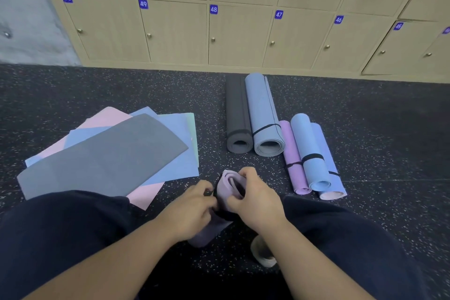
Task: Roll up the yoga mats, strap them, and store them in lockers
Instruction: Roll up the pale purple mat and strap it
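Wooden lockers (238, 34) line the wall behind a dark speckled floor (73, 85). Between my knees I hold a rolled lilac mat (230, 186): my right hand (253, 196) curls round its open end, my left hand (194, 209) pinches a black strap (209, 193) beside it. I'd keep the roll squeezed tight while drawing the strap snug, so no layers spring loose.

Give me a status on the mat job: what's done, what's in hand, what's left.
Done: five rolled mats lie on the floor by the lockers; at least four show black straps.

In hand: the left hand and right hand hold a rolled lilac mat, with something black at the left fingers, probably its strap.

Left: the pile of flat mats needs rolling, and the locker doors in view are shut, nothing stored yet.
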{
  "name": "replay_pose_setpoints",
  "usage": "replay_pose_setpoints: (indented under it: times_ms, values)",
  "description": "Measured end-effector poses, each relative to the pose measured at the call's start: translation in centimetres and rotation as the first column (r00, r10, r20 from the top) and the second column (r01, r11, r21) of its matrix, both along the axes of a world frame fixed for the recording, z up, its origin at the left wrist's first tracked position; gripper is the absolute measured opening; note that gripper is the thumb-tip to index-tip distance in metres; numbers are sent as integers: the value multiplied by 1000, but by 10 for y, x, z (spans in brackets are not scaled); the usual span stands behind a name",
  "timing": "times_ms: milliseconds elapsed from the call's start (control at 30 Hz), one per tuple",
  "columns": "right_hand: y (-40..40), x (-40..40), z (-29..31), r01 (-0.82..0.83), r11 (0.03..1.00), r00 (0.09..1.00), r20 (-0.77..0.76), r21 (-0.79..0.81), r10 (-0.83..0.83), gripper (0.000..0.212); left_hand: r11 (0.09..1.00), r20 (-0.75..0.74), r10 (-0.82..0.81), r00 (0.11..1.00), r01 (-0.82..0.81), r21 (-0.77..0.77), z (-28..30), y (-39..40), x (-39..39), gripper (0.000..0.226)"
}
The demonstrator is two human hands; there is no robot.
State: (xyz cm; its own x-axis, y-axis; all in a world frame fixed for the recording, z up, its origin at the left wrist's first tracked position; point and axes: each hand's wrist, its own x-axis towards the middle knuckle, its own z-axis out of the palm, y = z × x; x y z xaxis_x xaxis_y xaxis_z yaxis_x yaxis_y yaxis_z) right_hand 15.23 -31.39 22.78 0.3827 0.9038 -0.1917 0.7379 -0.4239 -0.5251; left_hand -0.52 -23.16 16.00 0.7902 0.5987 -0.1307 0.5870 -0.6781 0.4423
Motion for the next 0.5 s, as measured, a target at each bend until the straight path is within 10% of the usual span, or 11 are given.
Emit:
replay_pose_setpoints:
  times_ms: [200, 500]
  values:
    - [-2, -10, 13, 15, 998, 1000, 26, 61, -17, 35, 991, -56, 1, 998, 6, 134, 10, -15, -4, 40]
    - [-11, -19, 69, 104, 926, 993, 9, 364, -115, 42, 998, 448, 28, 893, -47, 31, 75, -9, -14, 21]
